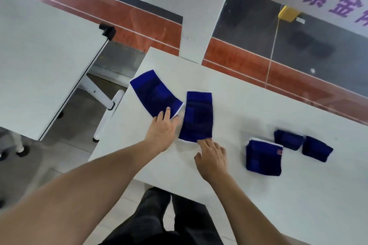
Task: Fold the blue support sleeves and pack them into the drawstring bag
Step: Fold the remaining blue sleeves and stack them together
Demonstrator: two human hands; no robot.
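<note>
The white table has bare surface in front of the right hand. To the right, three folded sleeves lie near each other and block that side.

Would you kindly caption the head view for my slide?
Left hand and right hand each touch a flat sleeve; three folded ones lie rightward.

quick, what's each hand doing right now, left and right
Left hand: open, fingers flat on the far-left sleeve.
Right hand: open, fingertips touching the middle sleeve.
</note>
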